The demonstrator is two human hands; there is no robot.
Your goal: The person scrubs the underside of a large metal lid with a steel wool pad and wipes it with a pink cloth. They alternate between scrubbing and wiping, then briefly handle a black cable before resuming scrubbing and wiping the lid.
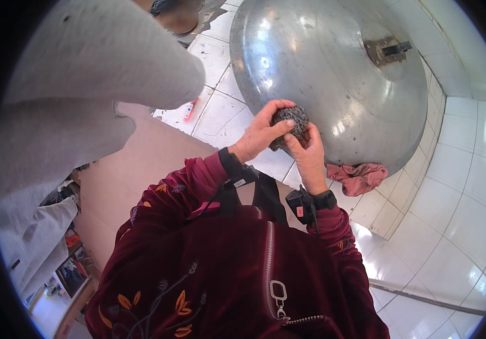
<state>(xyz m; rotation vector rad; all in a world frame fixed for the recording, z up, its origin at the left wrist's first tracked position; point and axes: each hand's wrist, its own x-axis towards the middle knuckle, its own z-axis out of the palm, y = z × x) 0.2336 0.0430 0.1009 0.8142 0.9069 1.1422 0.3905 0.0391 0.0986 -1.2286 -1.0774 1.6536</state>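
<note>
Both your hands are on one item. Your left hand [259, 134] grips the dark grey scouring pad [296, 117], fingers over its top, thumb across the front. Your right hand [309, 157] pinches the same pad from its lower right side, thumb near the left one. Pad is up in front of you, over the near left edge of the big metal lid [322, 62]; can't tell from this angle whether it touches the metal.

Lid is a wide dull-silver dome on the white tiled desk [220, 121], with a dark handle [396, 50] on a brown-stained patch at upper right. Some spots and streaks on its surface. Crumpled pink cloth [359, 178] lies at the lid's near rim, just right of your right wrist. Small red-and-clear item [190, 111] sits on the tiles, left of your left hand. Grey fabric [102, 51] fills the left side. White tiled wall [452, 164] on the right. You have a black band on each wrist, over maroon sleeves.
</note>
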